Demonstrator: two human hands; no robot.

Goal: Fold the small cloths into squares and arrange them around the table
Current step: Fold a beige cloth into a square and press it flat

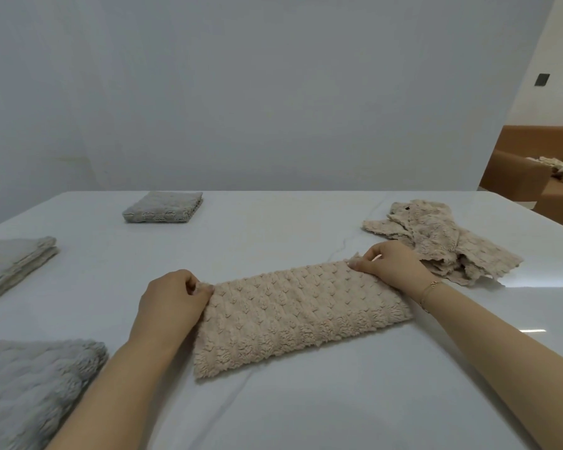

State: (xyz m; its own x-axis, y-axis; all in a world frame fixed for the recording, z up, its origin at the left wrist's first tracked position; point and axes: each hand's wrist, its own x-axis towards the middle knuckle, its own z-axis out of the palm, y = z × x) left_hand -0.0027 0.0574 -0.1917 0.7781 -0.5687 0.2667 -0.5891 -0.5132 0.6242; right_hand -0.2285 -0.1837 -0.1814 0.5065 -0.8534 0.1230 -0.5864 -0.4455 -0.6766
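From the head view, a beige cloth (301, 315) lies folded once into a long strip in the middle of the white worktop (306, 410), with the left hand (173, 302) pinching its far-left corner and the right hand (392, 263) pinching its far-right corner, each grip clamped on the fabric. This looks like the halfway fold; the next move probably calls for bringing one short end over the other to make a square. No containers show: three folded grey cloths (163, 206) sit along the left side and unfolded beige cloths (442, 241) lie heaped at right.
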